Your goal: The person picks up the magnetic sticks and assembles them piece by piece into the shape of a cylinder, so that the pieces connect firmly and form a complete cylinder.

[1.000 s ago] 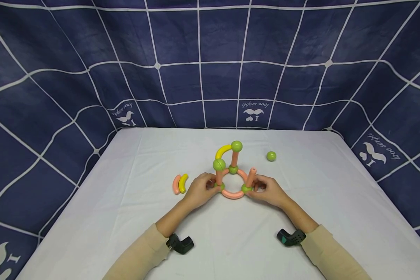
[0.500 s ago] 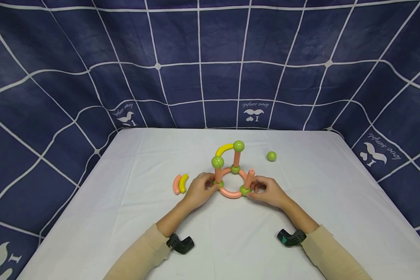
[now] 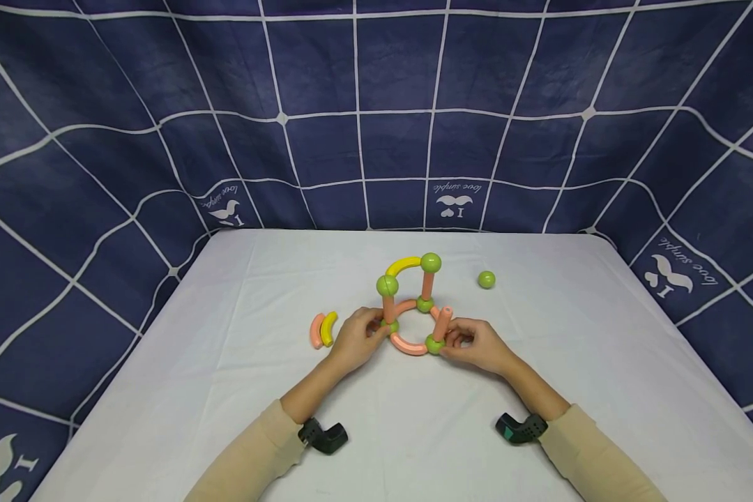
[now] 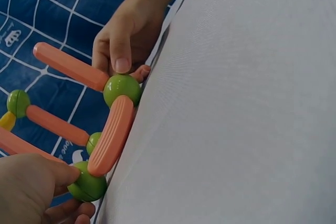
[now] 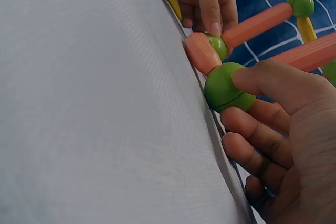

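A toy frame of green balls and rods stands on the table. Its base is a ring of curved pink rods (image 3: 409, 346) joined by three green balls. Straight pink rods (image 3: 428, 286) rise from these balls. Two uprights carry green top balls (image 3: 431, 263), linked by a curved yellow rod (image 3: 404, 265); the front right upright (image 3: 442, 324) has a bare top. My left hand (image 3: 355, 339) pinches the left base ball (image 4: 87, 182) between thumb and fingers. My right hand (image 3: 480, 344) pinches the front right base ball (image 5: 227, 88), its thumb on top in the right wrist view.
A loose green ball (image 3: 487, 279) lies at the back right. Left of my left hand, a curved pink rod (image 3: 316, 330) and a curved yellow rod (image 3: 329, 329) lie side by side. White cloth (image 3: 414, 432) covers the table; a dark blue checked curtain (image 3: 395, 84) hangs behind.
The whole frame has turned slightly clockwise as seen from above. Its back post shifted right, the left post moved away, and the front right post came nearer and left. Both hands keep their grip.
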### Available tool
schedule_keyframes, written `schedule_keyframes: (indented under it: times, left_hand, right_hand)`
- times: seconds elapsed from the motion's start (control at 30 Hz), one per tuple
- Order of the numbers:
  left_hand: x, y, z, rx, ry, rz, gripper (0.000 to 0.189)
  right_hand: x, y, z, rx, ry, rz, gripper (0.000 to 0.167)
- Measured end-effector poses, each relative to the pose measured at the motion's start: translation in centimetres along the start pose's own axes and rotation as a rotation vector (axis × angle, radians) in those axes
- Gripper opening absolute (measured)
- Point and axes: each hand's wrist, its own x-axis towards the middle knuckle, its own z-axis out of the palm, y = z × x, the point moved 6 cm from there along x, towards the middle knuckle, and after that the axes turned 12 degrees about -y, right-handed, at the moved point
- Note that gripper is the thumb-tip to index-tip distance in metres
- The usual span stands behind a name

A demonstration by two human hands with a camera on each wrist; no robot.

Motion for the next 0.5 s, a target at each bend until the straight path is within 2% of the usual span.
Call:
schedule_keyframes:
  times: [0.2, 0.5]
  left_hand:
    - [0.3, -0.2, 0.0, -0.007, -0.001, -0.021, 0.029]
    - [1.2, -0.1, 0.0, 0.012, -0.015, -0.028, 0.029]
  right_hand:
    - [0.1, -0.1, 0.4, 0.022, -0.006, 0.009, 0.025]
    - [0.2, -0.6, 1.0, 0.038, -0.022, -0.021, 0.021]
